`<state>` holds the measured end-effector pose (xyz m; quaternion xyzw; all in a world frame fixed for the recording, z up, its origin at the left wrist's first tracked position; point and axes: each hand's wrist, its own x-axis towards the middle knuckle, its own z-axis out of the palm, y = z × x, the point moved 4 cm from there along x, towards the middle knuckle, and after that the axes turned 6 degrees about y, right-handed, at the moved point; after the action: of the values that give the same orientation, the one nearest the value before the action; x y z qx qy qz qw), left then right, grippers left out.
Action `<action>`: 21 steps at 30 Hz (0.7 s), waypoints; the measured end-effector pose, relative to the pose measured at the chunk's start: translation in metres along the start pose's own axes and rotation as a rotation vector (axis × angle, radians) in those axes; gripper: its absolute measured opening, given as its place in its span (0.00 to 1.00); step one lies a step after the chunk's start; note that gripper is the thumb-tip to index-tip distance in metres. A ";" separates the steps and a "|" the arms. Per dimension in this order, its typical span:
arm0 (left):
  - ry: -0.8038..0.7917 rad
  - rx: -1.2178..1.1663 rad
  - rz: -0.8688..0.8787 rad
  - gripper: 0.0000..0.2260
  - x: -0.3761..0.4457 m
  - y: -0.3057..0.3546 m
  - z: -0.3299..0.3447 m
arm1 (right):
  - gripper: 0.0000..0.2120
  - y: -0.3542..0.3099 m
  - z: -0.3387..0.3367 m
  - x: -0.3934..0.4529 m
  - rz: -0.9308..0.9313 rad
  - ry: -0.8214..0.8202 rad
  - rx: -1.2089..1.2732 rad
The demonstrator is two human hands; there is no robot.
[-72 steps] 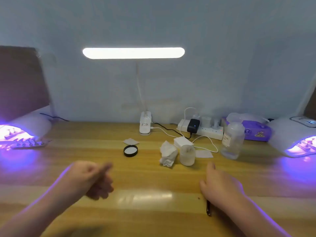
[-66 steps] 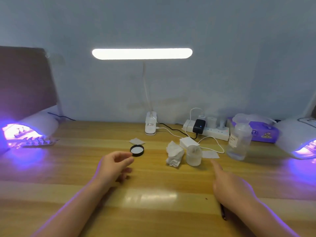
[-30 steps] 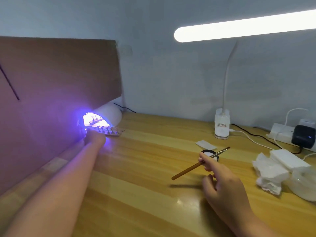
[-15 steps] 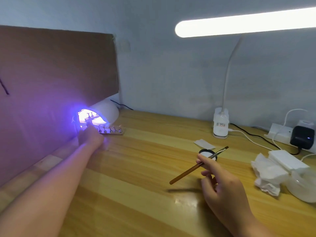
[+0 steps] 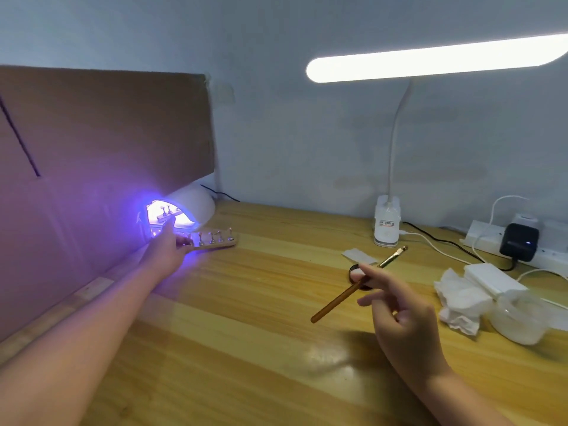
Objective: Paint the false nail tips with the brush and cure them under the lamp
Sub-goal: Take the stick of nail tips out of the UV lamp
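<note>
The left hand point(image 5: 167, 250) grips the near end of the wooden strip of nail tips point(image 5: 212, 241), which lies half out of the glowing curing lamp point(image 5: 187, 207). A second strip point(image 5: 164, 214) sits inside the lamp. The right hand point(image 5: 399, 312), right of the lamp, pinches the brush point(image 5: 358, 285) in the air. Curing seems partly done; whether painting remains I cannot tell. Compared with half a second ago, the strip is further out of the lamp.

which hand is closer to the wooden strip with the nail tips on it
Left. The left hand grips the near end of the nail tip strip at the curing lamp's mouth; the right hand holds the brush well off to the right.
</note>
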<state>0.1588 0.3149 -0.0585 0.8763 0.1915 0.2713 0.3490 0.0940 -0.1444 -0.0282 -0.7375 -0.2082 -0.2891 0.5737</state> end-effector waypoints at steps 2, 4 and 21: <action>-0.024 -0.027 0.011 0.35 -0.016 0.022 0.000 | 0.27 -0.011 -0.006 0.008 -0.054 0.054 0.043; -0.044 -0.081 0.026 0.33 -0.034 0.050 0.001 | 0.24 -0.026 -0.013 0.020 -0.082 0.083 0.073; -0.361 -0.385 0.367 0.27 -0.247 0.307 0.133 | 0.25 0.007 -0.199 -0.003 0.009 0.256 -0.393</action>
<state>0.0916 -0.0918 -0.0042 0.8479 -0.0895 0.2013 0.4822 0.0587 -0.3387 -0.0007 -0.7933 -0.0702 -0.4125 0.4422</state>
